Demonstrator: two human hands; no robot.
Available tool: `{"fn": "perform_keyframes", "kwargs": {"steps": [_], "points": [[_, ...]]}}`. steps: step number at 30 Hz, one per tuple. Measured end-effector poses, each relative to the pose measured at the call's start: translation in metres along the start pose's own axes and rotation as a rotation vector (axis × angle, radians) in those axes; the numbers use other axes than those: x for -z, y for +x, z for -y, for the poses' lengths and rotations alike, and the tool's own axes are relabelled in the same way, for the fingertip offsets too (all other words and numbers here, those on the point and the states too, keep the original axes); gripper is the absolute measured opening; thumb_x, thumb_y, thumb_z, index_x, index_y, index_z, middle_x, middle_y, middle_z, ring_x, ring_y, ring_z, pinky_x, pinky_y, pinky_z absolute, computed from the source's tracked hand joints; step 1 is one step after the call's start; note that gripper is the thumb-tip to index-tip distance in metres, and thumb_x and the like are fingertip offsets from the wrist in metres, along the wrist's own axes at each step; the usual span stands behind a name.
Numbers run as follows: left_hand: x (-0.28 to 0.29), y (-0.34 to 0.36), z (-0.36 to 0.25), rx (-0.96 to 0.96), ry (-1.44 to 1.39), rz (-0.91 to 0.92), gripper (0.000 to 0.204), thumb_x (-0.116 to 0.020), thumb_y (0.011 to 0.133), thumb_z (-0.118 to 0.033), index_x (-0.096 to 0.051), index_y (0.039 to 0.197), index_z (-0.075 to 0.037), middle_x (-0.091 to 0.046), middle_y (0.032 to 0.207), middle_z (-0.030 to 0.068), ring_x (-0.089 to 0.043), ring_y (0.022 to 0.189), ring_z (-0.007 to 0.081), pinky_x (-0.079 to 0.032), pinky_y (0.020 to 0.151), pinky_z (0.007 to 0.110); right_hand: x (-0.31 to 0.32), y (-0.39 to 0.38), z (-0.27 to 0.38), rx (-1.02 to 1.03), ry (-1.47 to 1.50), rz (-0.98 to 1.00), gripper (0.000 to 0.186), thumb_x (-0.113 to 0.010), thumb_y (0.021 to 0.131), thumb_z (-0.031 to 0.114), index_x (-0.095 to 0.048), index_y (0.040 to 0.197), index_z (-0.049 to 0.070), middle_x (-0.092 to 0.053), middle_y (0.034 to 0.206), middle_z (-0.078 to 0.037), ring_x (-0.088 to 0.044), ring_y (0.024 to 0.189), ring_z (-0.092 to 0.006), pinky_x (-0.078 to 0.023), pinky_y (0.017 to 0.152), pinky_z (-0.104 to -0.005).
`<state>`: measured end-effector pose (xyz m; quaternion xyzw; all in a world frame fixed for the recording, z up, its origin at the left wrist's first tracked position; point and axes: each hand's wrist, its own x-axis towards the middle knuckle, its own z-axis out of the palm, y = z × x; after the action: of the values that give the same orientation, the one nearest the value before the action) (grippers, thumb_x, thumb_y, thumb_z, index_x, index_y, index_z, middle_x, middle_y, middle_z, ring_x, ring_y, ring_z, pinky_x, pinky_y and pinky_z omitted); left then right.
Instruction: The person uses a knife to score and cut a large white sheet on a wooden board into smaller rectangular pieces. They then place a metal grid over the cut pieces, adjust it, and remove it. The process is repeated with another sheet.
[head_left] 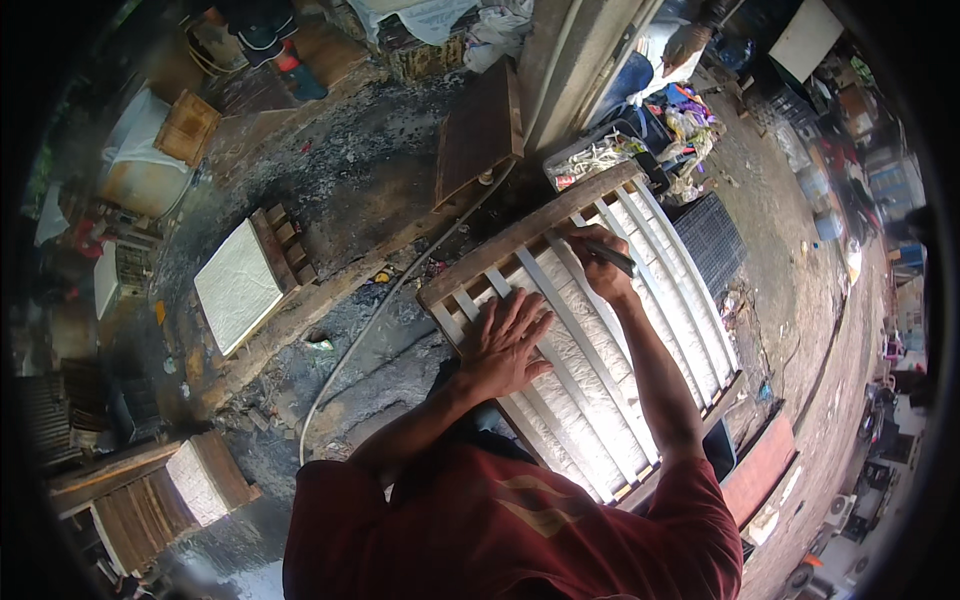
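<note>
In front of me lies a slatted panel: several flat pale metal strips [567, 312] run over a white, crinkled sheet [590, 300]. A dark wooden bar [480, 258] crosses the strips at the far end. My left hand [508, 345] rests flat with fingers spread on the panel's left part, over the strips. Close to the wooden bar, my right hand [600, 265] is closed around a dark, stick-like tool [612, 257]. The tool's working end is hidden by my fingers, so its exact kind does not show.
A grey hose [375, 315] curves along the ground left of the panel. Beyond stand a brown board [482, 135], a concrete pillar [560, 85] and a crate of scraps [597, 160]. White-topped wooden pieces [240, 280] lie left. Another person's hand [685, 45] shows at top right.
</note>
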<state>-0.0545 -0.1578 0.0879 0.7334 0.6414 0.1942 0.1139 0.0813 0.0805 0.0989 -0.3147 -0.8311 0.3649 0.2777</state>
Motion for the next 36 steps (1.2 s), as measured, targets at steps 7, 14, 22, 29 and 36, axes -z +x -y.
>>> {"fn": "perform_keyframes", "kwargs": {"steps": [7, 14, 22, 29, 36], "points": [[0.002, 0.021, -0.001, 0.000, 0.076, 0.043, 0.084, -0.065, 0.094, -0.060, -0.044, 0.159, -0.010, -0.033, 0.168, 0.0162, -0.020, 0.159, 0.0407, -0.016, 0.125, 0.062, 0.096, -0.141, -0.008, -0.147, -0.086, 0.016, 0.014, -0.071, 0.090, 0.005, -0.076, 0.104, 0.003, -0.075, 0.094, -0.013, -0.073, 0.084, -0.0267, -0.056, 0.075, -0.0361], [-0.002, 0.031, -0.002, 0.000, 0.216, 0.065, 0.084, -0.061, 0.096, -0.062, -0.041, 0.162, -0.015, -0.032, 0.170, 0.0128, -0.020, 0.159, 0.0380, -0.016, 0.126, 0.060, 0.225, -0.333, 0.015, -0.416, -0.396, 0.184, 0.008, -0.069, 0.083, -0.001, -0.071, 0.091, 0.002, -0.072, 0.088, -0.013, -0.073, 0.082, -0.0300, -0.057, 0.071, -0.0406], [0.008, 0.025, -0.006, -0.007, 0.088, 0.052, 0.084, -0.064, 0.095, -0.061, -0.043, 0.159, -0.011, -0.030, 0.170, 0.0163, -0.016, 0.160, 0.0404, -0.013, 0.125, 0.064, 0.168, -0.135, 0.028, -0.183, -0.034, 0.082, 0.005, -0.075, 0.093, 0.008, -0.073, 0.094, 0.004, -0.075, 0.091, -0.011, -0.072, 0.087, -0.0240, -0.058, 0.079, -0.0361], [0.012, 0.027, 0.002, -0.027, 0.050, 0.052, 0.081, -0.061, 0.096, -0.060, -0.043, 0.159, -0.013, -0.033, 0.169, 0.0158, -0.021, 0.158, 0.0410, -0.016, 0.124, 0.064, 0.047, 0.053, -0.024, -0.017, 0.011, -0.061, 0.018, -0.063, 0.088, 0.006, -0.076, 0.099, 0.003, -0.078, 0.097, -0.016, -0.076, 0.086, -0.0288, -0.060, 0.076, -0.0389], [0.007, 0.038, -0.003, -0.006, 0.077, 0.059, 0.082, -0.070, 0.092, -0.055, -0.047, 0.157, -0.011, -0.035, 0.168, 0.0159, -0.021, 0.158, 0.0421, -0.016, 0.124, 0.064, 0.148, -0.121, -0.060, -0.211, -0.047, 0.030, 0.011, -0.072, 0.092, 0.009, -0.077, 0.099, 0.001, -0.076, 0.098, -0.013, -0.073, 0.090, -0.0240, -0.059, 0.080, -0.0360]]}}
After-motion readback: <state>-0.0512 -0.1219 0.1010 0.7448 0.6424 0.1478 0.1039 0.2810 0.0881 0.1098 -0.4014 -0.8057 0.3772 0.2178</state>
